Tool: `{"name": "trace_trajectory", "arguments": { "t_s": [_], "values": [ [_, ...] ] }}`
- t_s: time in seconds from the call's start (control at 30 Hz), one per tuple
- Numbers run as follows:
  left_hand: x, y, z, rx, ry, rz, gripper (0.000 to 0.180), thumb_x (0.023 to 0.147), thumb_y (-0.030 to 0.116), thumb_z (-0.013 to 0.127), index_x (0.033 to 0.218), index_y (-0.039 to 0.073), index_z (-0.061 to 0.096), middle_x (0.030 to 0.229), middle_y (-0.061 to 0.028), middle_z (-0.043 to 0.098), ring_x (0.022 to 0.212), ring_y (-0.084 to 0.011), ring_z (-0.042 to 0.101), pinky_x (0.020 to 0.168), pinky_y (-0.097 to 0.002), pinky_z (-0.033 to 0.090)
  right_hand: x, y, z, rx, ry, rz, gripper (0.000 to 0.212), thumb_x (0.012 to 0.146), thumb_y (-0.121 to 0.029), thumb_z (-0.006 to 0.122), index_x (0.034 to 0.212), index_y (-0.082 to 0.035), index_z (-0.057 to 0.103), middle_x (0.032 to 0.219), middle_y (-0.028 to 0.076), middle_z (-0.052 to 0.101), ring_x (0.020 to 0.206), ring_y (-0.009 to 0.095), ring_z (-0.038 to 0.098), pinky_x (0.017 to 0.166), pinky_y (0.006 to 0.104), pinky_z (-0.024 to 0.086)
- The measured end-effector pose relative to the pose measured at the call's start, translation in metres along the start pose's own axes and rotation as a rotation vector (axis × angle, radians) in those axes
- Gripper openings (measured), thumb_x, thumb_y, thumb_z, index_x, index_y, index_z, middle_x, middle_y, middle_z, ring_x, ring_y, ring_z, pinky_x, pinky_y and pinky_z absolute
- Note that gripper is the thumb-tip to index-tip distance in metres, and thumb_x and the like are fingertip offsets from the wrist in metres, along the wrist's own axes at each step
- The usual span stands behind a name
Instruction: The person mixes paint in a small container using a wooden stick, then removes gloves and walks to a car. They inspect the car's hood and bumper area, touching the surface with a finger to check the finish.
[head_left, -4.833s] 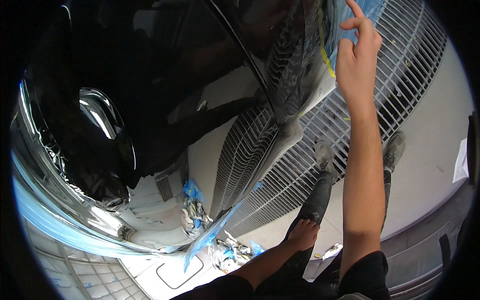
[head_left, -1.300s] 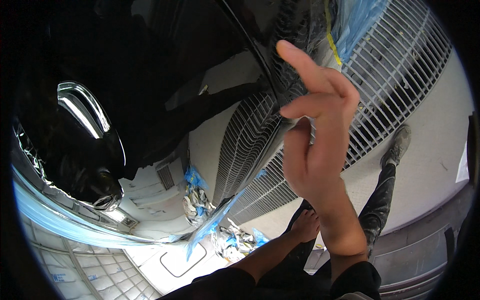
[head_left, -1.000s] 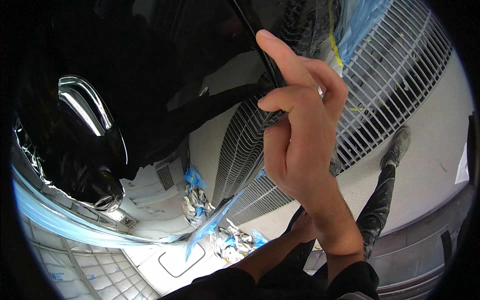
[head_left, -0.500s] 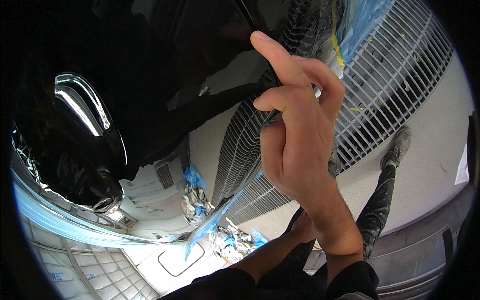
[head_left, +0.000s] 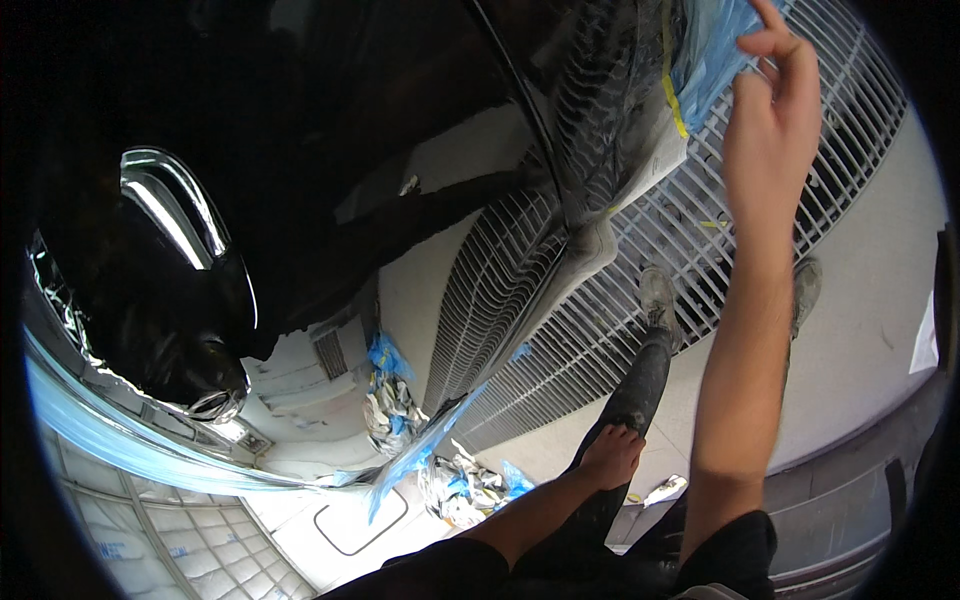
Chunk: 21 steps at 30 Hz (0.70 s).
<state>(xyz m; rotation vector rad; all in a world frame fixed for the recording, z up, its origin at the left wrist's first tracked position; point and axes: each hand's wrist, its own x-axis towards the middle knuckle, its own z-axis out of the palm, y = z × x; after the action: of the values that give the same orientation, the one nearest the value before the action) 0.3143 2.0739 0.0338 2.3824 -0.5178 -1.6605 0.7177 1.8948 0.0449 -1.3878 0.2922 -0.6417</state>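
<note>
A glossy black car body panel (head_left: 330, 110) fills the upper left, mirroring the floor and my dark shape. Its lower edge (head_left: 535, 120) curves down the middle. My right hand (head_left: 775, 125) is raised at the upper right, clear of the black panel. Its index finger is stretched out, the others are bent and the thumb stands apart. The fingertips are at the blue plastic film (head_left: 715, 60); whether they touch it I cannot tell. My left hand (head_left: 612, 457) rests against my leg near the knee, fingers loosely bent, with nothing seen in it.
Yellow tape (head_left: 675, 105) and pale masking paper (head_left: 655, 165) border the film. Below is a metal floor grate (head_left: 710, 240), with my shoe (head_left: 657, 295) on it. Crumpled masking waste (head_left: 465, 485) appears lower down. A bright curved trim piece (head_left: 175, 205) sits at left.
My right hand has left the black panel's edge and moved up and right to the blue film. My left hand, mostly hidden before, now shows on my leg, which has shifted left.
</note>
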Motion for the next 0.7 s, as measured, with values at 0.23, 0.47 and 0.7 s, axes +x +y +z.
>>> {"name": "trace_trajectory", "arguments": {
  "t_s": [0.23, 0.47, 0.7],
  "values": [
    [0.003, -0.001, 0.001, 0.052, 0.013, 0.018, 0.018, 0.083, 0.021, 0.053, 0.095, 0.008, 0.057, 0.096, -0.0085, 0.055, 0.097, -0.0243, 0.05, 0.085, -0.0394, 0.037, 0.029, 0.139, -0.06, -0.347, -0.263, 0.14, 0.03, 0.076, 0.001, 0.05, 0.104, -0.007, 0.058, 0.102, 0.008, 0.06, 0.099, 0.026, 0.048, 0.084, 0.0354, 0.039],
    [0.005, -0.002, 0.001, 0.054, 0.036, 0.005, 0.019, 0.082, 0.021, 0.053, 0.096, 0.008, 0.058, 0.096, -0.0088, 0.057, 0.096, -0.0247, 0.051, 0.085, -0.0398, 0.037, -0.043, 0.117, -0.089, -0.626, -0.254, 0.216, 0.044, 0.077, 0.006, 0.048, 0.118, -0.008, 0.055, 0.094, 0.006, 0.057, 0.098, 0.028, 0.047, 0.09, 0.0382, 0.038],
    [0.011, 0.001, -0.002, 0.028, 0.156, 0.05, 0.013, 0.084, 0.018, 0.054, 0.089, 0.006, 0.056, 0.089, -0.0107, 0.054, 0.091, -0.0274, 0.051, 0.081, -0.0417, 0.038, -0.174, 0.076, -0.185, -0.842, -0.624, 0.412, 0.034, 0.077, 0.002, 0.048, 0.109, -0.007, 0.054, 0.089, 0.011, 0.058, 0.091, 0.032, 0.05, 0.082, 0.0419, 0.04]
  ]
}}
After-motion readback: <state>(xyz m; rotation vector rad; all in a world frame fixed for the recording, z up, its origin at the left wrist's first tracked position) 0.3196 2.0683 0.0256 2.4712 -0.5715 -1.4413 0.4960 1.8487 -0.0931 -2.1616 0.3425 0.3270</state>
